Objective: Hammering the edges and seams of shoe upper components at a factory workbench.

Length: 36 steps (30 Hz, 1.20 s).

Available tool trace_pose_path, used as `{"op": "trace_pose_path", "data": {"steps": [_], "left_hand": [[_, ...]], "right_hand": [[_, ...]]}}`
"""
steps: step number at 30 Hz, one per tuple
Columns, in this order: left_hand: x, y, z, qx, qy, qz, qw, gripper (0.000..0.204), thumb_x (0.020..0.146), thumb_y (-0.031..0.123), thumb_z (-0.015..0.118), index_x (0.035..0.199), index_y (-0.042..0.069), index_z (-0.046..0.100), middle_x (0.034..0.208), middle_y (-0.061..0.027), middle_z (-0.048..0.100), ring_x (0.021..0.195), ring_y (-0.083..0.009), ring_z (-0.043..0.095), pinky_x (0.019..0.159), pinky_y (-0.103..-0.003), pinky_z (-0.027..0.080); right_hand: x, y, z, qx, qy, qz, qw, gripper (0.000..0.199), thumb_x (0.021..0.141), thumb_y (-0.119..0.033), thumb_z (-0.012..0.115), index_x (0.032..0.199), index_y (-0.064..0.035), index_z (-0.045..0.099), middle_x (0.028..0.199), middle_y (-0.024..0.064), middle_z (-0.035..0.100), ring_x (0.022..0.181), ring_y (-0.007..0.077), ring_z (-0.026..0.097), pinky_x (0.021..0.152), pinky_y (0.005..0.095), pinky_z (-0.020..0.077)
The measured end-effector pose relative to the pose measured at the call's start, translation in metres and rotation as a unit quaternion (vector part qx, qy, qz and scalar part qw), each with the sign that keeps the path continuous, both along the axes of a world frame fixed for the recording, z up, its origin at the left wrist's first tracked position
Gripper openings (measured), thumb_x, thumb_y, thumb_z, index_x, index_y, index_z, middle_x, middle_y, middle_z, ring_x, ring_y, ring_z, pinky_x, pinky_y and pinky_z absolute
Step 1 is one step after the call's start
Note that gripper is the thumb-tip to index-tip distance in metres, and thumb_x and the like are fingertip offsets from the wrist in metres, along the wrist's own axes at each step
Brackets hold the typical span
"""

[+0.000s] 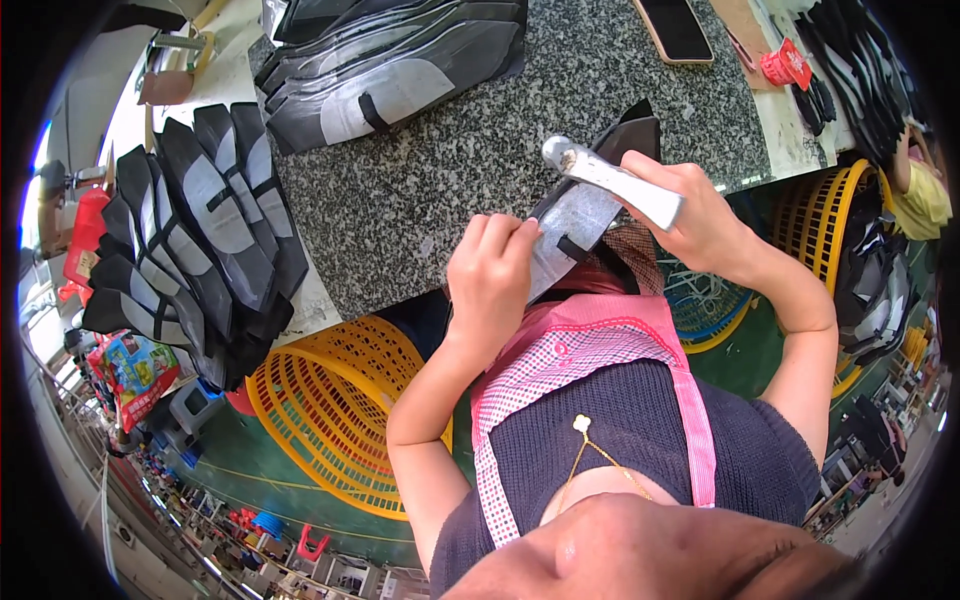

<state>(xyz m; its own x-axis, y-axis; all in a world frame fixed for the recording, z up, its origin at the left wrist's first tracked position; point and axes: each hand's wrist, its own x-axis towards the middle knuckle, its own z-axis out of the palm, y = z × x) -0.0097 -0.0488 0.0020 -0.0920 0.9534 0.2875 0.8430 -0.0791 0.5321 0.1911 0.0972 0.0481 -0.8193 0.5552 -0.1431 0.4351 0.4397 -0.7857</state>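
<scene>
A black flat piece with a grey panel (580, 215) and a short black loop lies slanted at the granite worktop's near edge. My left hand (492, 275) is closed on its left edge, fingertips pinching the rim. Above the piece, my right hand (690, 215) is wrapped round a silver-white hammer (625, 187), whose rounded end points up and left over the far part of the piece. The fingers hide part of the hammer. A stack of similar black and grey pieces (390, 95) lies at the far left of the worktop.
More such pieces (205, 215) fan out at the left edge. A phone (676, 30) lies at the back, near a red item (785, 66). Yellow plastic baskets stand below the worktop, left (330, 400) and right (825, 215). Another person's yellow sleeve (922, 195) shows far right.
</scene>
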Motion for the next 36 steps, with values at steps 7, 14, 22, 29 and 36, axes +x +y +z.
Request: {"op": "trace_pose_path", "data": {"steps": [7, 14, 22, 29, 36], "left_hand": [[-0.021, -0.012, 0.002, -0.06, -0.078, 0.026, 0.995, 0.011, 0.078, 0.005, 0.078, 0.088, 0.003, 0.073, 0.083, -0.0077, 0.065, 0.08, -0.0268, 0.062, 0.068, -0.037, 0.053], [-0.008, -0.021, -0.011, 0.046, 0.006, -0.028, 0.999, 0.024, 0.073, -0.003, 0.07, 0.097, 0.001, 0.071, 0.088, -0.0081, 0.063, 0.077, -0.0252, 0.061, 0.064, -0.036, 0.052], [0.009, 0.01, -0.016, 0.058, -0.011, 0.007, 0.998, 0.018, 0.078, -0.001, 0.069, 0.096, 0.001, 0.07, 0.087, -0.0084, 0.061, 0.078, -0.0261, 0.061, 0.066, -0.036, 0.052], [0.007, 0.04, 0.002, -0.048, -0.03, 0.064, 0.996, 0.009, 0.081, 0.015, 0.079, 0.085, 0.008, 0.076, 0.083, -0.0068, 0.069, 0.08, -0.0267, 0.062, 0.074, -0.039, 0.05], [0.012, 0.032, -0.011, 0.039, 0.096, -0.031, 0.994, 0.018, 0.076, 0.01, 0.066, 0.093, 0.005, 0.068, 0.089, -0.0056, 0.061, 0.09, -0.0238, 0.056, 0.074, -0.037, 0.043]], "right_hand": [[-0.004, -0.01, -0.011, 0.051, -0.089, 0.111, 0.989, 0.021, 0.099, -0.021, 0.057, 0.096, -0.0019, 0.05, 0.07, 0.0229, 0.063, 0.07, 0.0458, 0.063, 0.061, 0.0537, 0.0498], [-0.012, -0.014, -0.001, -0.029, 0.071, 0.059, 0.995, 0.017, 0.093, -0.016, 0.062, 0.099, -0.003, 0.053, 0.073, 0.0213, 0.064, 0.072, 0.0447, 0.065, 0.063, 0.0516, 0.0512], [-0.005, 0.002, 0.014, 0.012, 0.023, -0.117, 0.993, 0.021, 0.101, -0.017, 0.059, 0.095, 0.0026, 0.058, 0.072, 0.023, 0.06, 0.072, 0.0442, 0.064, 0.058, 0.0463, 0.0488], [0.006, 0.007, -0.015, 0.053, -0.015, -0.055, 0.997, 0.029, 0.103, -0.024, 0.055, 0.098, 0.0025, 0.062, 0.072, 0.0253, 0.064, 0.074, 0.0462, 0.065, 0.065, 0.053, 0.0498], [0.003, 0.001, 0.0, 0.05, 0.073, -0.056, 0.995, 0.027, 0.103, -0.025, 0.055, 0.102, 0.0005, 0.062, 0.07, 0.0234, 0.062, 0.071, 0.0456, 0.064, 0.062, 0.0491, 0.0497]]}}
